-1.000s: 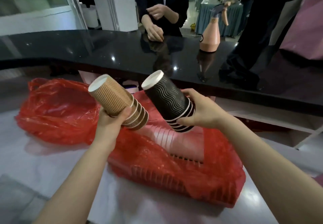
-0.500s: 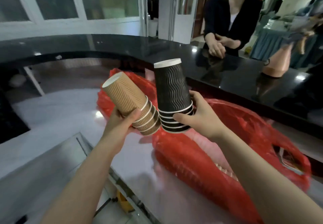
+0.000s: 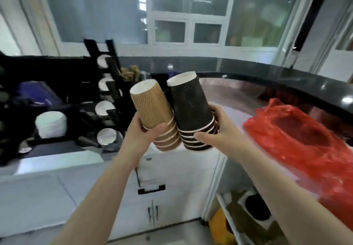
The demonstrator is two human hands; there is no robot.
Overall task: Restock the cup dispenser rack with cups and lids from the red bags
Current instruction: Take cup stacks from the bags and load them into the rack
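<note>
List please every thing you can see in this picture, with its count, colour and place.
brown cups: one nested stack, upside down, centre, held in the left hand
black cups: one nested stack, upside down, centre, held in the right hand, beside the brown stack
cup rack: one, black, left of the cups, white cup ends showing in four slots
lids: one stack, white, far left on the rack
red bag: one, red, right, on the counter
counter: one, black top, curved, behind the cups
cabinet: one, white, below the cups
left hand: grips the brown cups
right hand: grips the black cups
</note>
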